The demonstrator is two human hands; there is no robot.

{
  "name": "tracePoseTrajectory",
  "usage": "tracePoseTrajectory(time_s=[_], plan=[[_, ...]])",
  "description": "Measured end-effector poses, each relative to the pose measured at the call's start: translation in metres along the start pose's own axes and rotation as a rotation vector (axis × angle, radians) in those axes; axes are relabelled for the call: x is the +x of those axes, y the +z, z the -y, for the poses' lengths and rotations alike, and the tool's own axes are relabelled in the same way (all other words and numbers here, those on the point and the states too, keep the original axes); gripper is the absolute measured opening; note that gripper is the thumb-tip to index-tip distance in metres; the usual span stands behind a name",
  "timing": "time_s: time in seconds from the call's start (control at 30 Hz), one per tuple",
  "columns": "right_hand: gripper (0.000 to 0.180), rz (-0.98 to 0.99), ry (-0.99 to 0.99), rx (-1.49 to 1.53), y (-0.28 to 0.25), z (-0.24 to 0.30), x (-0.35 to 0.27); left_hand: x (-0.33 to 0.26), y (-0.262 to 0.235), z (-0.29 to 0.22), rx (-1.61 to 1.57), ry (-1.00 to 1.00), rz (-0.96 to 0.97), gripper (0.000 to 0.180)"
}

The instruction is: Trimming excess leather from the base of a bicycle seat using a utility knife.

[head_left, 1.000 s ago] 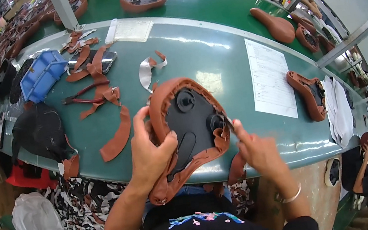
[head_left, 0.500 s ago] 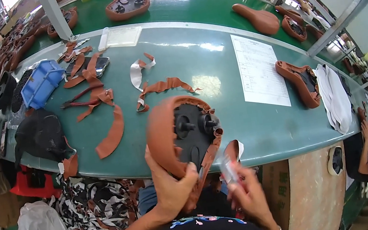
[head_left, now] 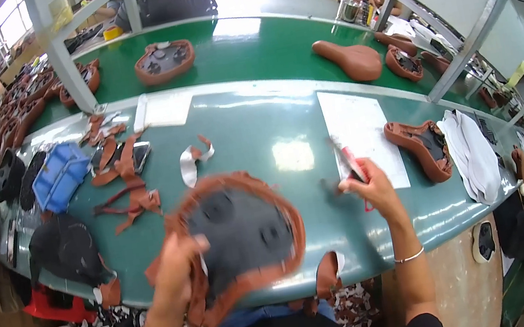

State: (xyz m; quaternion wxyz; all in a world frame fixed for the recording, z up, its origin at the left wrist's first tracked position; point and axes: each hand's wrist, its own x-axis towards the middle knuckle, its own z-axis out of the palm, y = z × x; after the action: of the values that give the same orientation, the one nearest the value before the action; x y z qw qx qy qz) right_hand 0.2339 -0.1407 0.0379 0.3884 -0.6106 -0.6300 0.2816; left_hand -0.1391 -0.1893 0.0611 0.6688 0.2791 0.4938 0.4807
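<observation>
My left hand (head_left: 176,264) grips the edge of a bicycle saddle (head_left: 238,226) over the near part of the bench. Its black underside faces up, with a brown cover folded round the rim; motion blurs it. My right hand (head_left: 375,187) is raised to the right of the saddle, apart from it, closed round a slim red-and-silver hand tool (head_left: 349,161). The tool's exact kind is blurred. Beside the saddle at the bench's near edge hangs a brown trimmed strip (head_left: 326,275).
Red-handled pliers (head_left: 119,200) lie among brown scraps (head_left: 126,162) at left, near a blue bin (head_left: 61,176) and a black piece (head_left: 68,248). Paper sheet (head_left: 356,123), another saddle (head_left: 422,147) and white cloth (head_left: 472,156) lie at right. A metal post (head_left: 66,64) rises behind.
The saddle has moved from upright near my body to lying flatter over the bench. My right hand has moved forward and right, away from the saddle, with the tool. The view has shifted.
</observation>
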Motion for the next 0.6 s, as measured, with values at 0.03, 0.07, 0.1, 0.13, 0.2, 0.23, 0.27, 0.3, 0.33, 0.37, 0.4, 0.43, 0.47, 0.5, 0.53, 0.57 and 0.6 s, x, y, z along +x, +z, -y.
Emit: tracePoseTrajectory(time_s=[0.03,0.07,0.1,0.13,0.2,0.23,0.27,0.3,0.33,0.37,0.4,0.43,0.47,0.5,0.53,0.57,0.6], plan=[[0.033,-0.028,0.098,0.049,-0.007,-0.002,0.01,0.027,0.012,-0.014,-0.274,0.017,0.112,0.043],[0.033,-0.04,0.202,0.112,-0.009,-0.006,0.023,0.048,0.032,-0.036,-0.465,0.138,0.215,0.043],[0.033,-0.118,0.171,0.188,-0.016,-0.01,0.041,0.075,0.046,-0.046,-0.47,0.32,0.281,0.045],[0.034,-0.199,0.141,0.264,-0.023,-0.019,0.064,0.107,0.048,-0.037,-0.437,0.279,0.328,0.046],[0.029,-0.313,0.072,0.477,-0.031,-0.041,0.123,0.165,0.07,0.002,0.484,0.483,0.257,0.052],[0.035,-0.369,0.039,0.524,-0.047,-0.062,0.155,0.174,0.096,0.018,0.84,0.623,0.202,0.054],[0.039,-0.458,0.096,0.485,-0.047,-0.066,0.188,0.185,0.099,0.039,1.071,0.713,0.169,0.056],[0.043,-0.522,0.066,0.512,-0.055,-0.08,0.217,0.196,0.103,0.057,1.292,0.807,0.147,0.058],[0.046,-0.512,0.113,0.448,-0.075,-0.103,0.241,0.194,0.113,0.059,1.283,0.817,0.158,0.058],[0.047,-0.548,0.122,0.426,-0.097,-0.128,0.26,0.185,0.124,0.055,1.395,0.881,0.241,0.057],[0.049,-0.568,0.128,0.419,-0.108,-0.144,0.278,0.177,0.128,0.049,1.518,0.938,0.305,0.055],[0.05,-0.587,0.143,0.482,-0.108,-0.153,0.294,0.176,0.126,0.047,1.528,0.922,0.283,0.055],[0.052,-0.61,0.152,0.544,-0.109,-0.158,0.309,0.178,0.125,0.044,1.511,0.887,0.306,0.054],[0.056,-0.612,0.133,0.617,-0.109,-0.164,0.32,0.181,0.126,0.042,1.489,0.855,0.332,0.052],[0.058,-0.602,0.133,0.651,-0.104,-0.166,0.328,0.181,0.126,0.04,1.496,0.842,0.311,0.052],[0.057,-0.586,0.128,0.663,-0.101,-0.166,0.336,0.181,0.128,0.038,1.484,0.839,0.324,0.051],[0.055,-0.576,0.121,0.67,-0.104,-0.165,0.341,0.181,0.13,0.037,1.469,0.84,0.342,0.05]])
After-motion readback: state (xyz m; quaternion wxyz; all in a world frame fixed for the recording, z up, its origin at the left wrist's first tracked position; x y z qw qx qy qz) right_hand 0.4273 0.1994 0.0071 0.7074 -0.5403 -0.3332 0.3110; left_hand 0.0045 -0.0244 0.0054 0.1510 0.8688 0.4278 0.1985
